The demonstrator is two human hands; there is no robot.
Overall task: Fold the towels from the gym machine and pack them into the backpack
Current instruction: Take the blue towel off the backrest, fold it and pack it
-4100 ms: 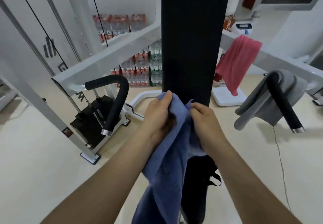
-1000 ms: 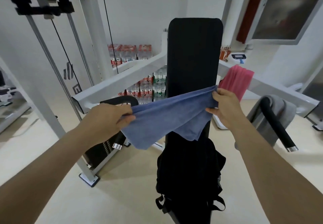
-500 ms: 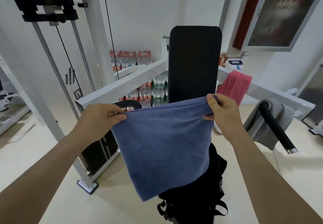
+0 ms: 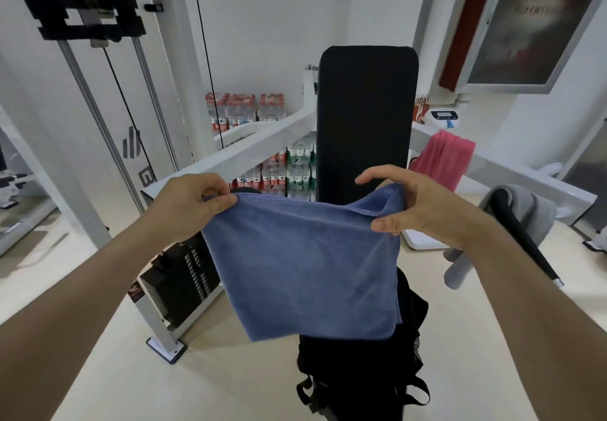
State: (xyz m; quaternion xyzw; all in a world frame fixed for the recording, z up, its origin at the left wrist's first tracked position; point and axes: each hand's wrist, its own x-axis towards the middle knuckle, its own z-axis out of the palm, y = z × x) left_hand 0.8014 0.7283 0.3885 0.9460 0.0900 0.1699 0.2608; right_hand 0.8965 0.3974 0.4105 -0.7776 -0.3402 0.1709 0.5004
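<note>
Centre of the frame: a blue towel [image 4: 305, 263] hung as a doubled, roughly square panel between the two hands, its top edge sagging slightly in the middle. The left hand [image 4: 193, 204], at centre left, pinched the towel's upper left corner between the thumb and curled fingers. The right hand [image 4: 414, 204], at centre right, gripped the upper right corner, with the thumb pressed on the near face of the cloth and the forefinger lifted clear above the edge; the remaining fingers lay behind the cloth and could not be seen. The towel's lower edge hung in front of the black backpack [image 4: 361, 371], which sat at the bottom centre, below the upright black back pad [image 4: 366, 118] of the gym machine.

Right of the frame: a pink towel [image 4: 443, 158] was draped over the machine's white arm, and a grey towel [image 4: 525, 210] hung over a black handle [image 4: 525, 240] further right. Behind the pad, upper left of centre, stood stacked packs of water bottles [image 4: 243, 112].

Compared with half a second before, the right hand's fingers, then curled over the top edge, had loosened, the forefinger rising and the thumb sliding lower; the left-hand pinch was unchanged. A second before, the cloth had been stretched in a narrow slanted band between the hands; four seconds before, both hands had held it bunched together at the centre
</note>
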